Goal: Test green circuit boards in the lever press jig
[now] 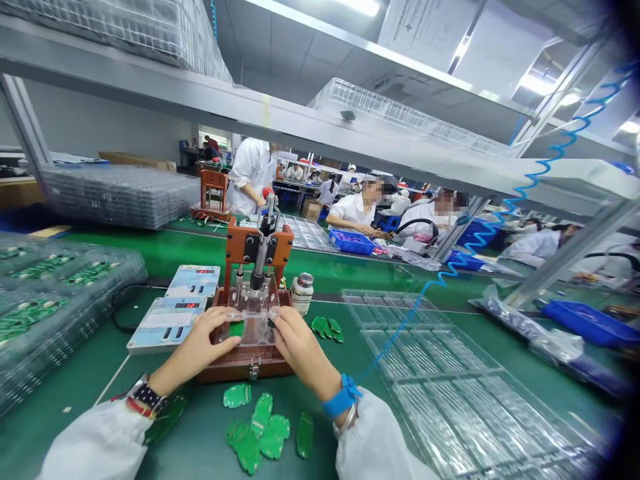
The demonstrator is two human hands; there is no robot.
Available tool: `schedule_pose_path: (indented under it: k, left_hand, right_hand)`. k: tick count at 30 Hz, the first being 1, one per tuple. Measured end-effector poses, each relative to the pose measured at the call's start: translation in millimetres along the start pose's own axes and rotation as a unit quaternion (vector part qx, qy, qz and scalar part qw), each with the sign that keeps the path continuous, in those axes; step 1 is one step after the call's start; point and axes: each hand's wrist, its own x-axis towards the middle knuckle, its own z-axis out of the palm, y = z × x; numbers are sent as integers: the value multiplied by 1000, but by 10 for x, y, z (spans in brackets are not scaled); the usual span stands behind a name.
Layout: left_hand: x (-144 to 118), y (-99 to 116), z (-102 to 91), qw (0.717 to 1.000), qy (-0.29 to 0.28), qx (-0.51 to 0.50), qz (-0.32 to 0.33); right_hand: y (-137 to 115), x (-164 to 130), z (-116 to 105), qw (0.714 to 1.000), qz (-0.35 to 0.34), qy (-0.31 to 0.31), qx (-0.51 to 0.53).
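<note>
Centrally, I log: orange-brown test fixture (253, 313), mid-frame; clear tray (450, 380), lower right; my left hand (203, 343) and right hand (295, 343), apart, fingers resting on fixture's clear plate; loose green boards (265, 430), bottom centre.

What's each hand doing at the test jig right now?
Left hand: fingers on the clear fixture plate, nothing held.
Right hand: same plate, nothing held.

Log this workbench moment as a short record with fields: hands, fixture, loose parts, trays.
left hand: on the clear plate of the orange test fixture
right hand: on the same plate, blue wrist strap
loose parts: green circuit boards on the green mat
trays: clear blister trays on the right
meters: two digital readout boxes left of the fixture
</note>
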Motion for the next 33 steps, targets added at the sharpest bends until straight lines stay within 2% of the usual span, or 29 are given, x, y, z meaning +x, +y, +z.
schedule_pose_path:
  k: [4,7,10,13,19,23,26,30,33]
  left_hand:
    - [-5,15,18,1000,18,-5,-6]
    - [-17,56,22,999,26,-10,-19]
    - [-20,107,7,999,23,-15,-26]
    - [-14,148,-14,999,26,-27,-28]
    - [-16,157,-12,998,38,-45,-34]
    - [-24,141,1,997,43,-51,-37]
    - [-25,139,-1,997,42,-59,-38]
    - [-30,150,-17,996,42,-68,-35]
    - [-41,164,-36,995,47,-76,-35]
  right_hand:
    - [23,54,123,993,6,-62,99]
    - [36,33,191,986,63,-55,141]
    - [-8,14,198,982,155,-10,103]
    - [-117,31,178,973,228,-19,27]
    - [-281,139,265,957,281,-58,-39]
    - [-187,169,293,957,287,-47,-15]
    - [-30,138,209,963,256,-53,70]
    - [135,92,45,942,246,-102,205]
    - [141,118,-34,932,243,-149,223]
